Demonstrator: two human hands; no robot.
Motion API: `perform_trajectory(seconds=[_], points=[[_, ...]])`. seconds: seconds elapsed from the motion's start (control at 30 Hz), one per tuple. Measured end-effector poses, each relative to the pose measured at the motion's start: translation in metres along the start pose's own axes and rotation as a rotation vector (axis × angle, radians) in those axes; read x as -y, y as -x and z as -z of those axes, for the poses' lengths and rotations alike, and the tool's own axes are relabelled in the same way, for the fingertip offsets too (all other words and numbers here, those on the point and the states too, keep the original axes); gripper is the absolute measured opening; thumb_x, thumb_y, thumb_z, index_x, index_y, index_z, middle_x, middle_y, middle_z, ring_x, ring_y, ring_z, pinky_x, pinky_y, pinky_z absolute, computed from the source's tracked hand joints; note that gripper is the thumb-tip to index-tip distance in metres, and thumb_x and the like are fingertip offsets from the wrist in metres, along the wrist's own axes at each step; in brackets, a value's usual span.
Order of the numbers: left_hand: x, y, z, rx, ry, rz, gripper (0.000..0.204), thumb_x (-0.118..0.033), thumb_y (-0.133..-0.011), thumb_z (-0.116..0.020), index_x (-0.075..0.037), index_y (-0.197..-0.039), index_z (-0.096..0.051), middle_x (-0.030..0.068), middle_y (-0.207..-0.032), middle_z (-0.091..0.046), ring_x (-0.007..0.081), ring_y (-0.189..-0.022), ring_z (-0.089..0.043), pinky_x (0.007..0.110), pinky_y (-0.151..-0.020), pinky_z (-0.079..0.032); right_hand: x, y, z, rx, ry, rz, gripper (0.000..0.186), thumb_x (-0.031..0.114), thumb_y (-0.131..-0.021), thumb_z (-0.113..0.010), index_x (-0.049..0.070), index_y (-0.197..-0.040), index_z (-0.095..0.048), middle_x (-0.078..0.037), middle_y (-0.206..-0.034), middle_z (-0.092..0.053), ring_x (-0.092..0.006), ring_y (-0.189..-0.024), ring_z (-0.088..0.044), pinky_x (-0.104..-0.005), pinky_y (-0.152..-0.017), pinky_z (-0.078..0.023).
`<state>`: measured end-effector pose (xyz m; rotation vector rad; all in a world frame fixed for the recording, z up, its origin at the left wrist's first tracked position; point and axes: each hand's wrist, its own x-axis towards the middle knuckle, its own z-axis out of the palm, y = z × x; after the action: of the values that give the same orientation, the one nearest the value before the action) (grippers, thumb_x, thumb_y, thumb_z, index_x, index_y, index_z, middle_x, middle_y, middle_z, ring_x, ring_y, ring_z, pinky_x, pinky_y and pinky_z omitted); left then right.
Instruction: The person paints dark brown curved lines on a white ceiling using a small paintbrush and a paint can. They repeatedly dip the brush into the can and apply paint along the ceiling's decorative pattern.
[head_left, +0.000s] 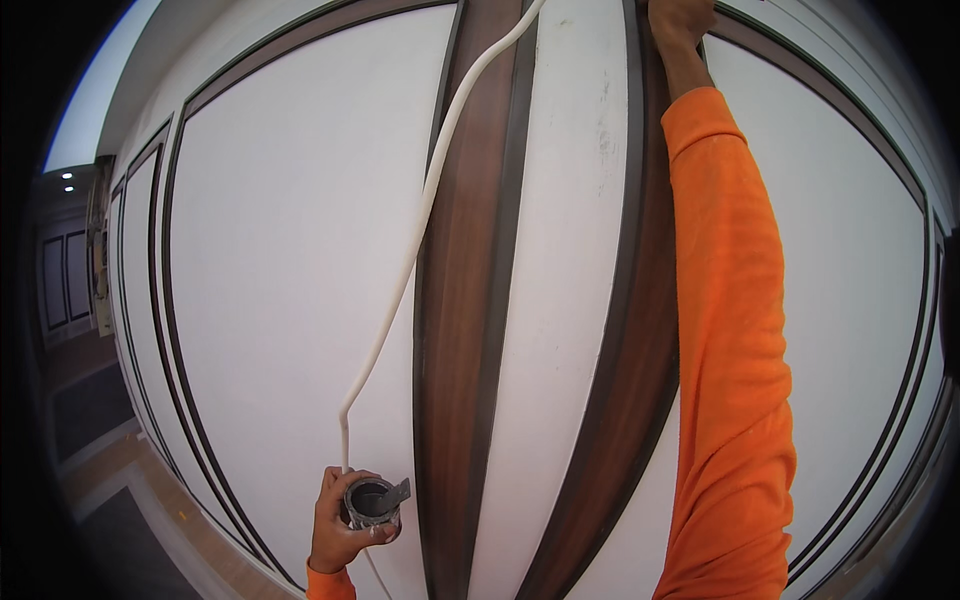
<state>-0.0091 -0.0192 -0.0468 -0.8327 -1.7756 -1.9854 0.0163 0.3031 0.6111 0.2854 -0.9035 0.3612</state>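
— Left hand (pixel 338 530) curled snugly round the small dark cup (pixel 366 496), a grey blade (pixel 398 494) leaning out right of the grip!
— And the right hand (pixel 683 18)?
— Way up, cropped; can't tell its grip.
— Best keep that cup level, blade clear of the white cord (pixel 345 412) rising above the left hand.

Even light, bowed edges, black corners, far left perhaps blurred

The right hand (pixel 684 20) is cut off by the view's top edge, and so is the white cord (pixel 430 190). I can't make out what's inside the dark cup (pixel 394 522).
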Motion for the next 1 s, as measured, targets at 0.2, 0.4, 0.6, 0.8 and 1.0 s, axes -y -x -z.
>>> perform_trajectory(seconds=[0.2, 0.4, 0.6, 0.8, 1.0], points=[[-0.001, 0.0, 0.0, -0.006, -0.008, 0.0, 0.065, -0.015, -0.058, -0.09, -0.001, -0.117, -0.068, 0.0055, -0.109, -0.052, 0.0188, -0.104, -0.057, 0.033, -0.097, -0.05, 0.008, 0.005, 0.002, 0.072, -0.095, -0.041, 0.023, 0.02, -0.09, -0.067, -0.001, -0.087, -0.075, -0.013, -0.079, -0.077, -0.0233, -0.071, -0.076, -0.0353, -0.071, -0.06], [-0.002, 0.0, 0.001, 0.004, -0.007, -0.003, 0.064, -0.015, -0.058, -0.089, -0.002, -0.117, -0.068, 0.0052, -0.108, -0.052, 0.0188, -0.104, -0.056, 0.032, -0.097, -0.049, 0.008, 0.002, 0.003, 0.087, -0.043, -0.003, 0.022, 0.019, -0.092, -0.066, -0.002, -0.09, -0.075, -0.012, -0.076, -0.076, -0.0213, -0.069, -0.075, -0.0343, -0.07, -0.061], [-0.005, 0.0, -0.001, -0.015, 0.007, -0.002, 0.065, -0.018, -0.057, -0.09, -0.002, -0.117, -0.068, 0.0049, -0.107, -0.054, 0.0192, -0.103, -0.057, 0.033, -0.098, -0.049, 0.008, 0.003, -0.001, 0.069, -0.043, -0.015, 0.024, 0.02, -0.092, -0.067, -0.002, -0.09, -0.075, -0.012, -0.075, -0.076, -0.0211, -0.067, -0.075, -0.0341, -0.068, -0.061], [-0.002, 0.0, -0.001, -0.029, -0.016, -0.015, 0.071, -0.026, -0.056, -0.093, -0.001, -0.117, -0.067, 0.005, -0.105, -0.056, 0.0198, -0.101, -0.06, 0.033, -0.097, -0.048, 0.01, 0.005, 0.001, 0.061, -0.004, 0.007, 0.023, 0.02, -0.091, -0.067, -0.001, -0.087, -0.075, -0.011, -0.074, -0.076, -0.0215, -0.068, -0.075, -0.0349, -0.07, -0.061], [-0.003, 0.0, -0.002, -0.03, -0.001, -0.012, 0.071, -0.027, -0.057, -0.093, -0.001, -0.117, -0.067, 0.0049, -0.105, -0.056, 0.0196, -0.101, -0.06, 0.033, -0.097, -0.047, 0.008, 0.003, 0.001, 0.049, 0.003, 0.019, 0.023, 0.02, -0.091, -0.067, -0.001, -0.086, -0.075, -0.011, -0.074, -0.076, -0.0225, -0.07, -0.075, -0.0359, -0.072, -0.06]])
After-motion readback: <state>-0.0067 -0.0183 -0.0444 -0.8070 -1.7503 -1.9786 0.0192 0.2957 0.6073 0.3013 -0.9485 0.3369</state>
